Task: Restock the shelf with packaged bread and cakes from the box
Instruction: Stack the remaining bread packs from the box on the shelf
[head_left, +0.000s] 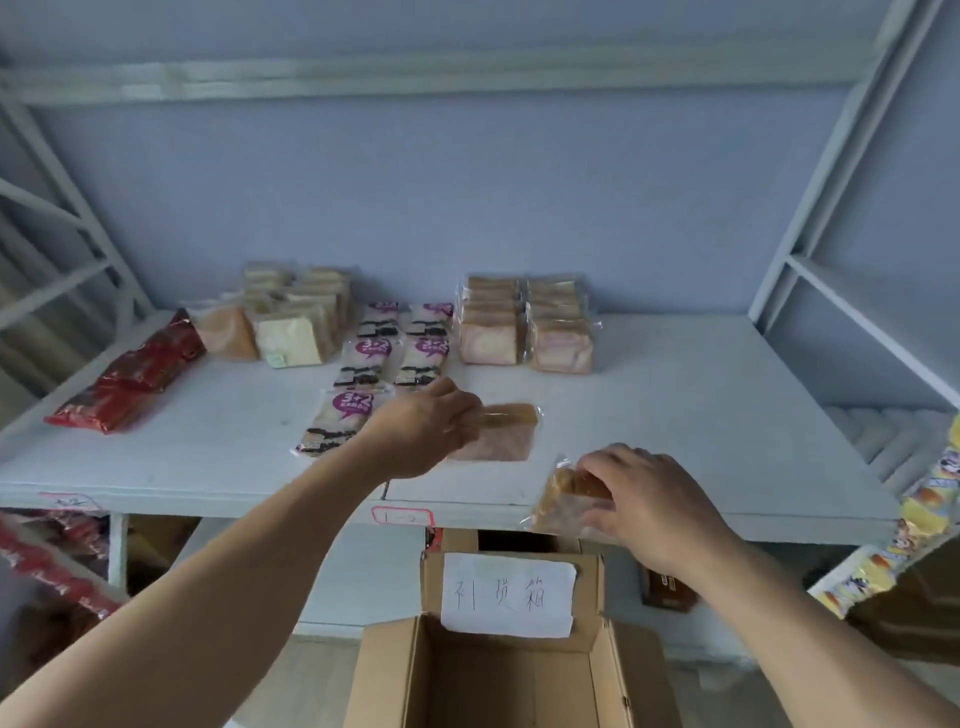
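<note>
My left hand (423, 431) pinches the near-left edge of a clear-wrapped brown cake slice (506, 434) that lies flat on the white shelf (675, 415). My right hand (649, 499) grips a second clear-wrapped brown cake (563, 499) at the shelf's front edge, above the open cardboard box (511, 670). On the shelf stand rows of wrapped bread: pale toast packs (293, 332), pink-labelled packs (363, 358), and pinkish cake packs (524, 327).
Red packets (130, 374) lie at the shelf's left end. A white paper label (506, 597) is stuck on the box's back flap. Yellow snack bags (919, 514) hang at the right. Shelf uprights frame both sides; a lower shelf holds more red packs (47, 566).
</note>
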